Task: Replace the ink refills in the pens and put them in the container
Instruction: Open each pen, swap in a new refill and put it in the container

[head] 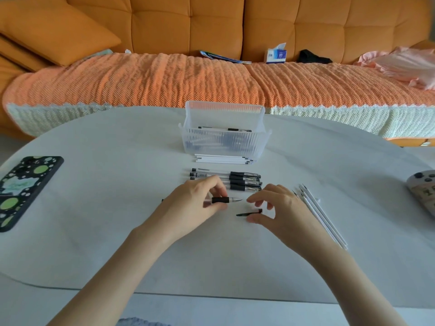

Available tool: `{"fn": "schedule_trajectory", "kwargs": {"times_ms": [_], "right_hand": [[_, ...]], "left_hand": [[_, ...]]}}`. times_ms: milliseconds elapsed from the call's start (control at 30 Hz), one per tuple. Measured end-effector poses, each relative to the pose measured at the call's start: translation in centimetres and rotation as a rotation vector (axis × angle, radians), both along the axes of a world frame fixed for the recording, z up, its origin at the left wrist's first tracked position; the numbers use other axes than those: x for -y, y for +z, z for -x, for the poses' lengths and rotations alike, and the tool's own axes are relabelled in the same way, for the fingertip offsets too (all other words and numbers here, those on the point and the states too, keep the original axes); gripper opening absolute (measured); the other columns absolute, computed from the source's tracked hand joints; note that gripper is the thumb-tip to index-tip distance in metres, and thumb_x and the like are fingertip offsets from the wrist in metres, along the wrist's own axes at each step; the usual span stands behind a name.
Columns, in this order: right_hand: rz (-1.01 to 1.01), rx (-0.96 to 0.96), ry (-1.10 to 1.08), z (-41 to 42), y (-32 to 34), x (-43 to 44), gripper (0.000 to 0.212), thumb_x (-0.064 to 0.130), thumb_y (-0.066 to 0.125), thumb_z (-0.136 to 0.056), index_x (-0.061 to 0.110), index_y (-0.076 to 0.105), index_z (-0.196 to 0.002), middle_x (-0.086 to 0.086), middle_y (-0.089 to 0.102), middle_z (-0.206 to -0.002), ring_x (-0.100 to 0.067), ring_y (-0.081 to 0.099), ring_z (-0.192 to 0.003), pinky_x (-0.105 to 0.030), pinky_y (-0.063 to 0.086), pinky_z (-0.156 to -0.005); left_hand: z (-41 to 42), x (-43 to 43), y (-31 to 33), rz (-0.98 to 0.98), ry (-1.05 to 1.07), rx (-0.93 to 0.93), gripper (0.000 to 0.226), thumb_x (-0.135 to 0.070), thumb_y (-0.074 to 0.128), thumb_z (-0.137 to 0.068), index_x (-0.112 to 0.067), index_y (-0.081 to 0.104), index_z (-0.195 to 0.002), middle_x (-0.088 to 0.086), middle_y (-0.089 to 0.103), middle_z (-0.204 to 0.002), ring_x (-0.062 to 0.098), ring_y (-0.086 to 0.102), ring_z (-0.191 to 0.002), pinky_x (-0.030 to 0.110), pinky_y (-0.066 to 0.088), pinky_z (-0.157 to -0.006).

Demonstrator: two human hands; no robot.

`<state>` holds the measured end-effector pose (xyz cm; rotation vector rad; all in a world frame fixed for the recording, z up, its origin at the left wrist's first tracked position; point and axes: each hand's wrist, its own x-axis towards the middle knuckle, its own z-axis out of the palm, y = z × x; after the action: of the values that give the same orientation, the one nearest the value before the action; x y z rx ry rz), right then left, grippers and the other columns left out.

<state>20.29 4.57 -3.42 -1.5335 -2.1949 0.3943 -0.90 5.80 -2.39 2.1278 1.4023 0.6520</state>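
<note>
1. Pen [220,200] lies level in the left hand [197,201], pinched at its black grip, silver tip pointing right, low over the white table [117,243].
2. The right hand [277,205] hovers with loosely curled fingers over a black cap [247,214] lying on the table; I cannot tell whether it touches the cap.
3. Beyond the hands lie a row of pens [226,180], then white refills [223,159], then the clear ribbed container [223,142] with pens inside.
4. More loose refills [320,215] lie to the right; a phone [26,189] sits at the left edge.
5. Past the table stands an orange sofa [211,24] under a woven throw [164,78], with a tissue box [276,54] on it.
</note>
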Motion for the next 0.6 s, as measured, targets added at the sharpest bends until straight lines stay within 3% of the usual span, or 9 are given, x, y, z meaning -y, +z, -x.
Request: {"fn": "schedule_trajectory", "kwargs": {"times_ms": [100,233,400,500,600], "right_hand": [[0.006,-0.171,-0.038,0.3,0.7,0.1,0.022,0.037,0.070,-0.078,0.033,0.066,-0.099,0.017,0.058,-0.086,-0.002,0.050,-0.080,-0.010,0.036,-0.066],[0.043,-0.319,-0.025,0.9,1.4,0.4,0.003,0.030,0.067,-0.082,0.029,0.070,-0.084,0.015,0.062,-0.077,-0.004,0.052,-0.076,-0.008,0.035,-0.064],[0.043,-0.404,-0.012,1.3,1.5,0.7,0.015,0.020,0.070,-0.081,0.030,0.067,-0.070,0.019,0.060,-0.067,-0.003,0.051,-0.069,-0.009,0.035,-0.061],[0.023,-0.449,-0.009,1.2,1.5,0.6,0.016,0.016,0.072,-0.079,0.029,0.070,-0.070,0.022,0.060,-0.065,-0.004,0.050,-0.066,-0.012,0.035,-0.059],[0.013,-0.452,-0.030,1.2,1.6,0.6,0.009,0.010,0.075,-0.075,0.019,0.075,-0.074,0.015,0.060,-0.061,-0.002,0.050,-0.063,-0.010,0.037,-0.060]], "left_hand": [[-0.5,0.2,-0.2,-0.040,-0.039,0.043,0.014,-0.026,0.071,-0.082,-0.028,0.058,-0.087,-0.019,0.062,-0.087,0.003,0.055,-0.076,0.016,0.045,-0.066],[-0.7,0.2,0.1,-0.092,-0.054,0.117,0.014,-0.023,0.073,-0.080,-0.025,0.061,-0.088,-0.020,0.063,-0.086,-0.003,0.056,-0.083,0.005,0.038,-0.065],[-0.7,0.2,0.3,-0.094,-0.062,0.149,0.015,-0.023,0.075,-0.077,-0.029,0.064,-0.085,-0.021,0.065,-0.084,-0.003,0.058,-0.085,0.010,0.043,-0.069],[-0.6,0.2,0.5,-0.054,-0.050,0.187,0.015,-0.023,0.075,-0.077,-0.031,0.066,-0.084,-0.020,0.067,-0.083,0.002,0.062,-0.074,0.020,0.049,-0.071],[-0.5,0.3,0.5,-0.026,-0.073,0.178,0.001,-0.024,0.070,-0.082,-0.024,0.070,-0.083,-0.015,0.068,-0.074,0.007,0.061,-0.060,0.021,0.048,-0.065]]}}
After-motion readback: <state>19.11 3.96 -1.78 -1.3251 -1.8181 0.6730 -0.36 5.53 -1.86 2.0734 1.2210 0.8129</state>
